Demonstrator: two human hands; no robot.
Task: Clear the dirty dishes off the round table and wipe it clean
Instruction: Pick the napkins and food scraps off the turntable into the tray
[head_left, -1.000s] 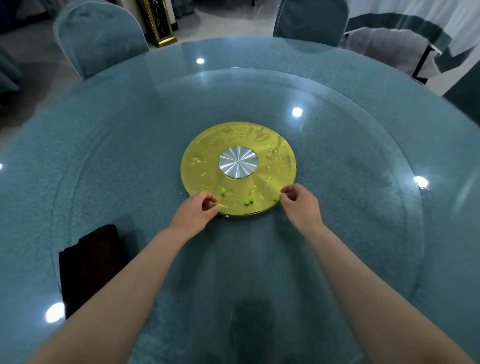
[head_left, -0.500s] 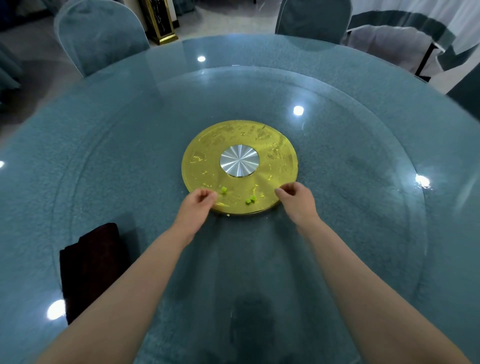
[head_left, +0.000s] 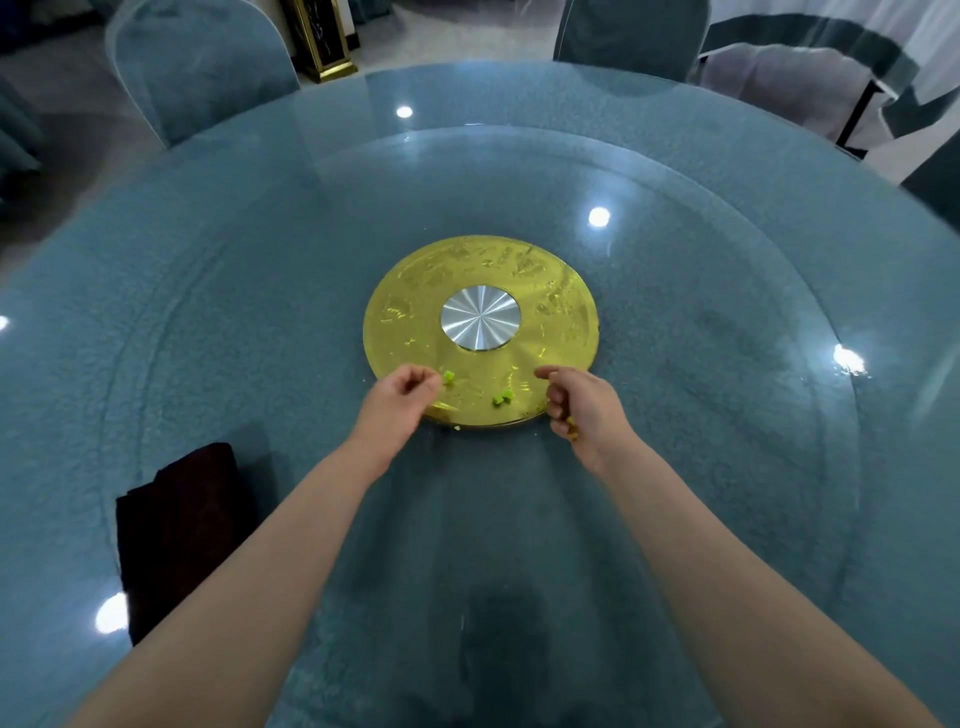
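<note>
A: Your left hand hovered at the lower-left edge of the gold disc, fingers curled in as if pinching; whether it held a crumb I could not tell. What were you after?

B: The green bits.

A: You had four showing: one just beside your left fingertips, two touching each other at the disc's lower middle, and a tiny one just off the rim on the glass round table. They looked light, soft and squashable, so you needed a gentle fingertip pinch from above.

B: And my right hand?

A: At the disc's lower-right rim, forefinger out, the other fingers curled round a small yellowish scrap.

B: The cloth?

A: One dark folded cloth lay at lower left, limp and easy to bunch. No dishes remained; two chairs stood in the upper frame.
</note>
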